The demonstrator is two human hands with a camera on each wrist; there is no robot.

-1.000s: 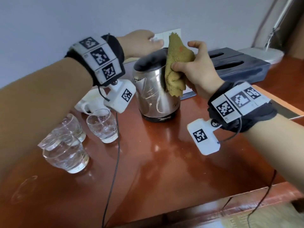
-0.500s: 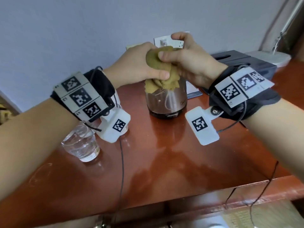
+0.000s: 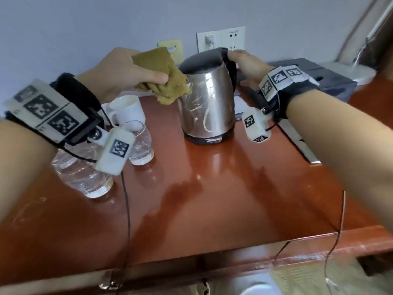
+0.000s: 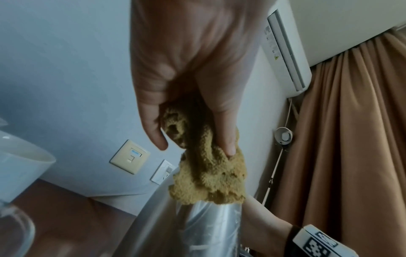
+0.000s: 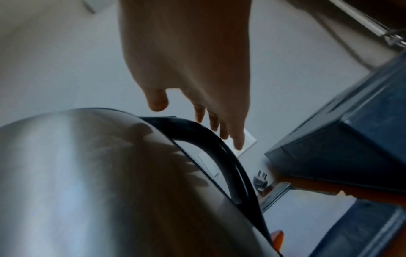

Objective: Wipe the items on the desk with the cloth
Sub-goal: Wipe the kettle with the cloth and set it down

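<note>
From the head view, the cloth [image 3: 162,81] has passed from the right hand [image 3: 244,60] into the left hand [image 3: 125,71], whose grip is now bunched around it beside the kettle [image 3: 207,103] on the table [image 3: 212,199]; wiping likely resumes from that side.

The left wrist view shows thumb and fingers [image 4: 226,135] pinching the cloth [image 4: 208,173], its lower folds meeting the kettle [image 4: 197,226].

In the right wrist view, the right hand [image 5: 197,60] hovers with fingers spread and empty, by the kettle's handle [image 5: 224,156].

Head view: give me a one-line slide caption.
Left hand holds the cloth at the steel kettle; right hand reaches its handle.
</note>
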